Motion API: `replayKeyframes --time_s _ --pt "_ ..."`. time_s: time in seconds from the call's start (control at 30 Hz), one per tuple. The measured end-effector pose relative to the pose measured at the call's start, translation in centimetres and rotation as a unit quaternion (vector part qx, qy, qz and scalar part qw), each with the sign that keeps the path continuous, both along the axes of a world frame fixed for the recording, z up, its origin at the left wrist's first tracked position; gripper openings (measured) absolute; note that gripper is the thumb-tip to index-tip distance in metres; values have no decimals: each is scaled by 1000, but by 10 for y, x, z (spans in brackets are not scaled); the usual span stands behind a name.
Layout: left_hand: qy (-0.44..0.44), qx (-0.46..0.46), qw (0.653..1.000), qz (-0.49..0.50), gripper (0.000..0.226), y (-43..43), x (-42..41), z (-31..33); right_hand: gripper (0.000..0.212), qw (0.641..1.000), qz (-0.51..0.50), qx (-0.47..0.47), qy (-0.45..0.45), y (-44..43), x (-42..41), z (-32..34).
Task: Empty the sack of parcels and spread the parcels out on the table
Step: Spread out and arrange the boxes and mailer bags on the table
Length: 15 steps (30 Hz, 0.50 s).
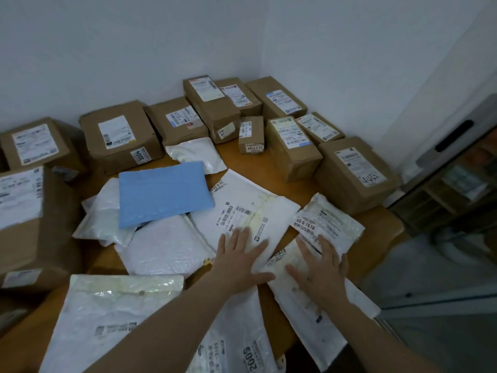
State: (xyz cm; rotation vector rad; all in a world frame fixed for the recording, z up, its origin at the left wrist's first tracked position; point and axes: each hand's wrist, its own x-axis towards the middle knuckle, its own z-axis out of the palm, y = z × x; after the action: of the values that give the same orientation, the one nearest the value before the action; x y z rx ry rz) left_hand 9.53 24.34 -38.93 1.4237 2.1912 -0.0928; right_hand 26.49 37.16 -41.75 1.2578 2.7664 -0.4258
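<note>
A: Where are the parcels?

B: All over the desk (384, 224). Brown boxes (121, 135) ring it from 9 o'clock, round the back corner at 12, to 2 o'clock, packed close, many of them touching. Soft mailers cover the middle and the near side.

A: And the hands?

B: The left hand (239, 261) lies palm down on a white mailer (242, 208) a little towards 5 o'clock from the centre. Its fingers (243, 235) are straight and spread apart, gripping nothing. The right hand (320, 270) is just beside it at 4 o'clock, flat on a long mailer (304, 316). Its fingers are also straight and apart, and their tips overlap the near edge of a small pouch (328, 219) marked 60-6-7610.

A: What's in the centre?

B: A blue mailer (164, 192), lying on top of white ones at 10 o'clock from the left hand. A bubble mailer (166, 249) shows under its near edge and touches the white mailer.

A: The near side?

B: A big mailer (107, 313) at 7 o'clock, with the left forearm crossing over it, and at 6 o'clock another marked 2005 (242, 345)
</note>
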Motion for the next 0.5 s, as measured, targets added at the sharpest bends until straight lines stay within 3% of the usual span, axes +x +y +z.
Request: replayKeyframes --time_s 0.1,0.27,0.5 --pt "2 23 997 -74 80 11 17 -1 59 998 -18 40 52 15 -11 13" --pt "12 34 967 -252 73 18 40 -7 45 997 22 -39 -69 55 -10 5" --pt "35 30 972 -232 74 9 38 -13 45 995 28 -72 -60 63 17 4"
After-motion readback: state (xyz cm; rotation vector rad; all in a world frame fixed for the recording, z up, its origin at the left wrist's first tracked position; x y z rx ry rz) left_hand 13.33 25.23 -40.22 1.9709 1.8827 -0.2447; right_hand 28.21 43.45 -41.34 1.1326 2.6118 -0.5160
